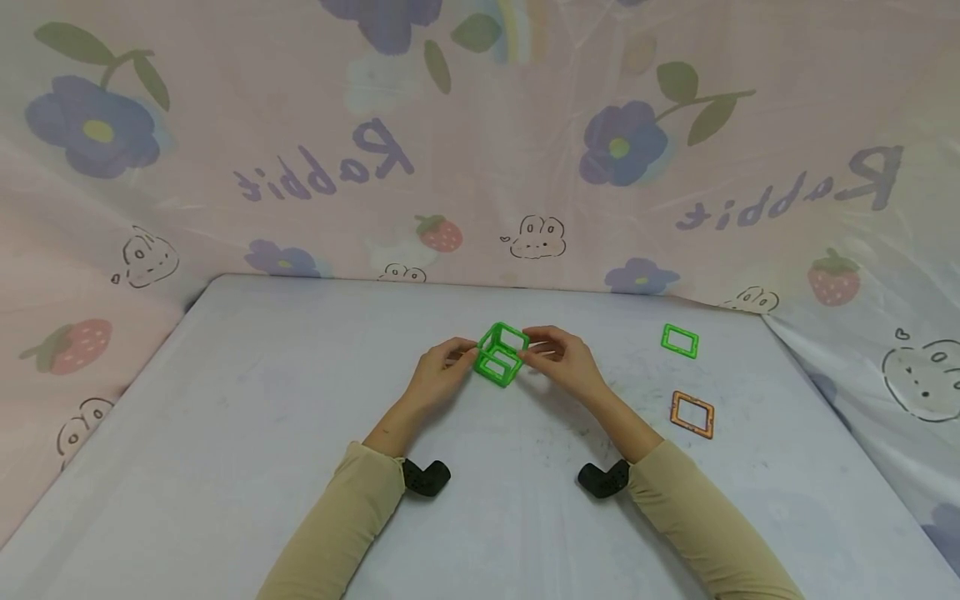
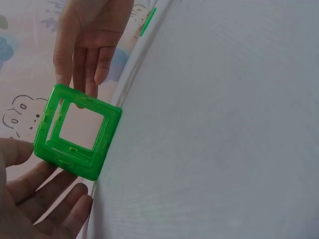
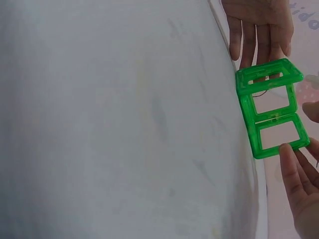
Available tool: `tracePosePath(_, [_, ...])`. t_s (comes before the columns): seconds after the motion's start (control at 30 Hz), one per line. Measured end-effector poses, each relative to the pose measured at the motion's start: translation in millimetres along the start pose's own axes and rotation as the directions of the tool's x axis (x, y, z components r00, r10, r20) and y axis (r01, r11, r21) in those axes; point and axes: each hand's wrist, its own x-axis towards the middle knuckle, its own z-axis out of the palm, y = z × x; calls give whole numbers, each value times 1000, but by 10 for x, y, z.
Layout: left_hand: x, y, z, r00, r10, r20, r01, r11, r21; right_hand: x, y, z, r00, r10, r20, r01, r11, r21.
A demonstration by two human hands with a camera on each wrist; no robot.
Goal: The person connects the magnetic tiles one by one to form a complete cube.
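Note:
Several green square-framed magnetic tiles (image 1: 501,381) are joined into a partly open box just above the middle of the table. At its left side, my left hand (image 1: 438,372) holds the box between thumb and fingers. My right hand (image 1: 567,360) pinches a tile on the right side. In the left wrist view the green tile box (image 2: 107,144) overlaps the right hand's fingertips. One tile extends out toward the right hand (image 3: 305,191) in the right wrist view, its thumb on the frame's edge.
A loose green square tile (image 1: 680,353) lies at the right of the white table (image 1: 262,450), with an orange square tile (image 1: 692,427) nearer to me. Black wrist-worn devices (image 1: 426,479) sit at both cuffs. A printed curtain (image 1: 480,167) hangs behind.

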Motion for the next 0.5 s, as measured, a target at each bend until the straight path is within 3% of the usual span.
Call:
tracePosePath(0.27, [10, -14, 14, 999, 41, -1, -41, 999, 12, 14, 21, 2, 1000, 4, 23, -5, 1000, 17])
tracePosePath(0.5, [20, -24, 23, 999, 32, -3, -32, 999, -8, 119, 328, 22, 999, -17, 33, 16, 999, 38])
